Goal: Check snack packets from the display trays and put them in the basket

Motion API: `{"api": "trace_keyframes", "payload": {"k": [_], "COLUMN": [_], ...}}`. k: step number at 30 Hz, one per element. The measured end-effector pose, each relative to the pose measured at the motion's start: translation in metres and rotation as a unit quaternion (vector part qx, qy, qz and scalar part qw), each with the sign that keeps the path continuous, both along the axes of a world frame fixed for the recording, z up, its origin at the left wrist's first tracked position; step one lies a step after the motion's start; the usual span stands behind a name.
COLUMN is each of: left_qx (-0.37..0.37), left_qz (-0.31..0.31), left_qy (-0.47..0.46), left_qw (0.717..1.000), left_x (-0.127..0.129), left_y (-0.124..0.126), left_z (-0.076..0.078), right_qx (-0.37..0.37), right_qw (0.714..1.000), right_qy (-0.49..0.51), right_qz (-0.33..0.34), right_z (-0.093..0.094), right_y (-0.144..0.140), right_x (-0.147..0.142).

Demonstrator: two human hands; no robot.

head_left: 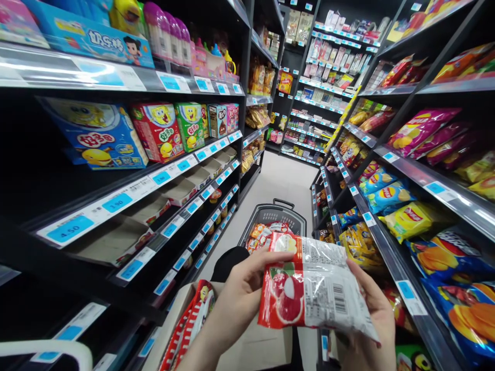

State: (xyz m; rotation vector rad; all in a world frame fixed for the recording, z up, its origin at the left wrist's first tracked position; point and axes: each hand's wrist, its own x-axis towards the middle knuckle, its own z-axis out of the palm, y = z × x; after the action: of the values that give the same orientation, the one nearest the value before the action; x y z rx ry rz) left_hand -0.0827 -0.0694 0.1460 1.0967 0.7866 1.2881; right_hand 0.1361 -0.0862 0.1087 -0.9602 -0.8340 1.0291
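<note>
A red and white snack bag (pixel 286 288) with a barcode and printed text is held up between both hands. My left hand (pixel 245 281) grips its left side, thumb and fingers closed on the wrapper. On the right edge my right hand (pixel 373 304) holds the bag, partly hidden behind it. Below my hands stands an open cardboard box (pixel 247 345). Several red-and-white striped packets (pixel 189 324) lean at its left side, beside my left forearm. Beyond the bag is a grey shopping basket (pixel 297 221) on the floor, with red and orange packets (pixel 259 234) inside.
Shelves with boxed snacks (pixel 158 131) and price labels line the left side. Chip bags (pixel 386 190) fill the right shelves (pixel 429 185). A pale floor aisle (pixel 284 178) runs to a back shelf (pixel 325 98). A white curved bar (pixel 50 348) shows at the lower left.
</note>
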Motion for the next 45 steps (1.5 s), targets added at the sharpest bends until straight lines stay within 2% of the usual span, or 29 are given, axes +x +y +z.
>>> {"api": "trace_keyframes", "payload": {"k": [3,4,6,9,12,15,20,23,26,28,30,31,33,34,35,37,39,40,42,43,44,45], "left_qx": [0.114,0.142,0.169,0.118,0.026,-0.038,-0.110,-0.119,-0.111,-0.090,-0.058,-0.041,-0.022,-0.020,-0.023,-0.021,-0.006,-0.003,-0.025,-0.051,-0.083,-0.117], "left_qz": [0.126,0.149,0.154,0.108,0.057,0.023,0.003,-0.004,-0.012,-0.016,0.004,0.038,0.129,0.157,0.148,0.032,-0.098,-0.128,-0.129,-0.116,-0.108,-0.105], "left_qy": [0.128,0.161,0.200,0.189,0.111,0.027,-0.058,-0.072,-0.065,-0.036,0.042,0.100,0.216,0.254,0.267,0.207,0.062,-0.015,-0.135,-0.174,-0.202,-0.222], "left_qw": [0.977,0.965,0.953,0.969,0.992,0.999,0.992,0.990,0.992,0.995,0.997,0.993,0.968,0.954,0.952,0.978,0.993,0.992,0.982,0.976,0.970,0.962], "left_x": [-0.002,-0.003,-0.004,-0.004,-0.002,-0.002,0.000,0.000,-0.002,-0.002,0.000,0.002,0.012,0.018,0.024,0.036,0.044,0.047,0.048,0.047,0.045,0.042], "left_y": [0.001,0.002,0.002,0.001,-0.001,0.000,0.001,0.002,0.003,0.005,0.005,0.005,0.002,0.001,-0.001,-0.004,-0.005,-0.005,-0.004,-0.003,-0.003,-0.002], "left_z": [-0.003,-0.003,-0.001,0.003,0.005,0.002,-0.003,-0.004,-0.002,0.000,0.000,0.000,-0.002,-0.004,-0.006,-0.010,-0.013,-0.014,-0.013,-0.013,-0.011,-0.010], "right_qx": [0.007,0.024,0.055,0.045,-0.005,-0.037,-0.075,-0.067,-0.041,-0.037,-0.032,-0.026,0.006,0.030,0.059,0.136,0.203,0.227,0.255,0.266,0.274,0.275], "right_qw": [0.994,0.989,0.976,0.977,0.994,0.998,0.995,0.997,0.998,0.998,0.999,0.999,0.992,0.982,0.965,0.913,0.858,0.838,0.819,0.821,0.829,0.839], "right_qy": [-0.091,-0.125,-0.178,-0.187,-0.108,-0.011,0.064,0.041,0.013,0.002,-0.017,-0.036,-0.108,-0.163,-0.227,-0.359,-0.460,-0.491,-0.514,-0.505,-0.488,-0.469], "right_qz": [-0.062,-0.082,-0.109,-0.095,-0.015,0.044,0.029,0.022,0.041,0.042,0.020,-0.001,-0.060,-0.093,-0.120,-0.136,-0.104,-0.076,-0.008,0.015,0.013,-0.018], "right_z": [-0.001,-0.001,0.000,0.003,0.006,0.011,0.024,0.024,0.019,0.016,0.014,0.014,0.013,0.013,0.014,0.017,0.022,0.025,0.030,0.031,0.030,0.029], "right_y": [-0.002,-0.002,-0.004,-0.006,-0.005,-0.005,-0.007,-0.006,-0.004,-0.003,-0.004,-0.004,-0.006,-0.006,-0.005,-0.003,0.000,0.002,0.003,0.004,0.004,0.003], "right_x": [0.004,0.004,0.004,0.000,-0.005,-0.012,-0.027,-0.027,-0.021,-0.019,-0.020,-0.021,-0.026,-0.030,-0.034,-0.043,-0.051,-0.054,-0.058,-0.057,-0.055,-0.051]}}
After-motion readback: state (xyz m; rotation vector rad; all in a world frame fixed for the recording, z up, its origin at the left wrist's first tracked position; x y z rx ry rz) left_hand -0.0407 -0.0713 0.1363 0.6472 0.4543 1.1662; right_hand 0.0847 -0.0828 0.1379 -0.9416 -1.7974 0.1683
